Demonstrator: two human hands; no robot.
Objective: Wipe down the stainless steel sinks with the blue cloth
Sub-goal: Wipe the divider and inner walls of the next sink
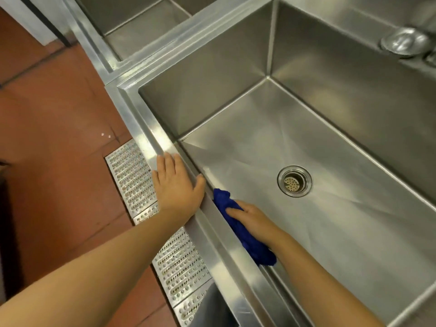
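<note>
Lengthwise along the near inner wall of the sink (354,208), the bunched blue cloth (223,200) is stretched, its long axis parallel to the front rim (146,128). It is pressed to that wall by the straightened fingers of the right hand (257,223), without being clenched. The left hand (177,185) is spread flat on the rim just beside it.

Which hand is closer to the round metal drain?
Right. The right hand presses the blue cloth in the basin near the round metal drain; the left hand rests on the steel sink's front rim.
</note>
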